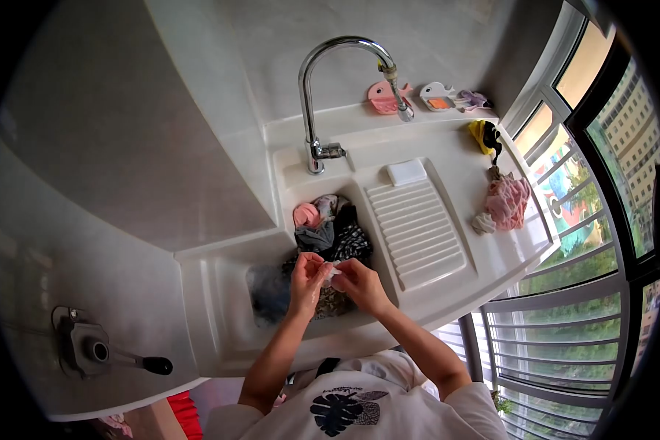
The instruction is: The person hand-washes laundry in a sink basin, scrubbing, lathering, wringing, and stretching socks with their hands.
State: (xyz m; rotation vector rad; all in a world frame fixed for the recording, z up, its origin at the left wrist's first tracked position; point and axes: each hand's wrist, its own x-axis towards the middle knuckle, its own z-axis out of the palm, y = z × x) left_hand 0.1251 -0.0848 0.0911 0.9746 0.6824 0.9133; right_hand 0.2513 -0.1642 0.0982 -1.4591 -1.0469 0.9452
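Observation:
Over the sink basin (220, 315), both my hands meet with fingers pinched on a small white cloth (333, 274). My left hand (308, 281) holds its left side, and my right hand (361, 284) holds its right side. Below and behind them, a heap of wet clothes (319, 236) lies in the basin, with grey, black patterned and pink pieces. Dark blue cloth (270, 293) sits in water at the basin's left. What lies directly under my hands is partly hidden.
A chrome faucet (308, 95) arches behind the basin. Right of it are a ribbed washboard (418, 235) with white soap (406, 173), a pink cloth (507, 202), a yellow and black cloth (484, 136), and fish-shaped dishes, one pink (383, 100), one white (438, 95). Windows stand at right.

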